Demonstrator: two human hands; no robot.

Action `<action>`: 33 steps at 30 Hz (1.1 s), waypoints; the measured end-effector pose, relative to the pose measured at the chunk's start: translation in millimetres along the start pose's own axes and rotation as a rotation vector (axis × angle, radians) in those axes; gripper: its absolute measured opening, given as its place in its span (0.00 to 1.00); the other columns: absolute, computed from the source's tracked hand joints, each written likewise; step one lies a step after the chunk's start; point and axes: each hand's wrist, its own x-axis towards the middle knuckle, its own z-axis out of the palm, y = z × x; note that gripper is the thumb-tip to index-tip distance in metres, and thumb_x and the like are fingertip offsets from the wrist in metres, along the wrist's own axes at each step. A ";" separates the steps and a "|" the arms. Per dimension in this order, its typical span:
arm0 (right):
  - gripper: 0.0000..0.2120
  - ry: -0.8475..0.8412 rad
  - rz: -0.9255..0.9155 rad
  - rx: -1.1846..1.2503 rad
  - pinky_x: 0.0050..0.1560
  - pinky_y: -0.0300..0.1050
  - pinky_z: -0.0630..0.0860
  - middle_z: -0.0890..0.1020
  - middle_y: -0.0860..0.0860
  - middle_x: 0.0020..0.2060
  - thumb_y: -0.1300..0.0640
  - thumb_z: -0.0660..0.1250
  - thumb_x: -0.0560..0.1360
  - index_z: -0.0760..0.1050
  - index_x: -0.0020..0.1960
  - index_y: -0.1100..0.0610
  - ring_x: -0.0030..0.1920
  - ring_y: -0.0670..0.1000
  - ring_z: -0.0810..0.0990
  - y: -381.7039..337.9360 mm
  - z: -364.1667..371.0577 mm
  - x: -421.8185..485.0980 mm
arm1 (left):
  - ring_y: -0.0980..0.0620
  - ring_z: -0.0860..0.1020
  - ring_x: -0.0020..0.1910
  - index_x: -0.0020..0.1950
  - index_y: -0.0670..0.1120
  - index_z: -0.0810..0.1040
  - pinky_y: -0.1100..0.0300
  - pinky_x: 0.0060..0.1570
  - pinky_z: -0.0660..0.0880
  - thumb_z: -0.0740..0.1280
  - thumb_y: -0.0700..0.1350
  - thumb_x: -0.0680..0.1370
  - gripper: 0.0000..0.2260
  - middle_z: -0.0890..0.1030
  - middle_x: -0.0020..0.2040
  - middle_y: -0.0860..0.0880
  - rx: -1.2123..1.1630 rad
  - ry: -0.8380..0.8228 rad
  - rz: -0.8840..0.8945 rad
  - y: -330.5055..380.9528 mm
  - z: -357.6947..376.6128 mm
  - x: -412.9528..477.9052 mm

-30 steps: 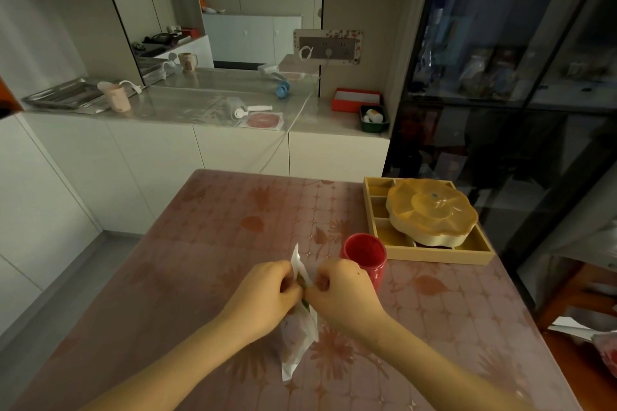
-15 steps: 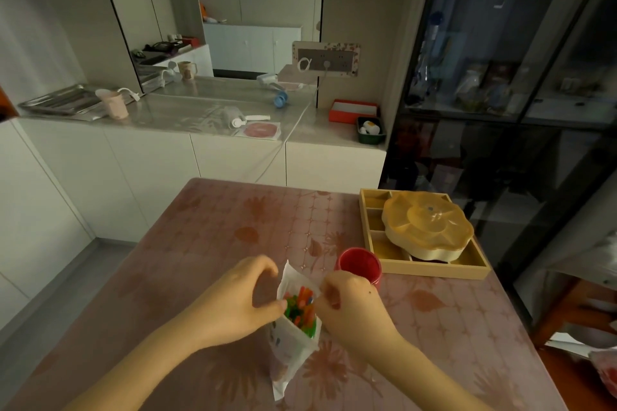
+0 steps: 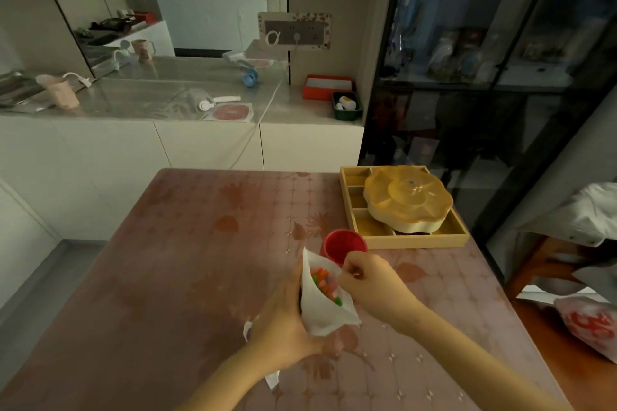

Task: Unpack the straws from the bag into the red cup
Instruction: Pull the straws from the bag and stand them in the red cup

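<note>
Low in the frame's centre, the left hand (image 3: 283, 317) grips a white paper bag (image 3: 322, 307) of multicoloured straws (image 3: 325, 282) — mouth open. The right hand (image 3: 370, 284) pinches at the bag's rim, just below the round red plastic cup (image 3: 344, 243).

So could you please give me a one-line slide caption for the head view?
Left hand holds the opened white bag of coloured straws while the right hand reaches its mouth, beside the red cup.
</note>
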 end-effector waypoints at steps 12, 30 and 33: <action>0.08 -0.010 0.083 -0.058 0.39 0.51 0.81 0.81 0.56 0.36 0.63 0.60 0.76 0.73 0.38 0.61 0.36 0.55 0.81 15.3 -7.4 -5.3 | 0.67 0.76 0.46 0.61 0.71 0.62 0.63 0.46 0.77 0.73 0.45 0.67 0.32 0.75 0.46 0.66 0.191 0.031 0.164 -11.0 -18.8 9.4; 0.30 -0.512 0.633 1.789 0.53 0.70 0.73 0.74 0.66 0.64 0.39 0.50 0.79 0.68 0.68 0.61 0.61 0.70 0.73 -23.8 7.6 9.7 | 0.39 0.76 0.53 0.74 0.58 0.47 0.36 0.66 0.57 0.75 0.36 0.63 0.51 0.78 0.54 0.41 1.620 -0.080 0.898 94.3 -151.8 59.0; 0.30 -0.518 0.619 1.825 0.57 0.69 0.70 0.73 0.66 0.65 0.40 0.50 0.79 0.67 0.69 0.61 0.63 0.69 0.72 -30.4 7.3 12.3 | 0.39 0.75 0.56 0.74 0.58 0.44 0.35 0.67 0.55 0.72 0.36 0.67 0.48 0.76 0.59 0.40 1.705 -0.112 0.959 106.1 -159.3 62.4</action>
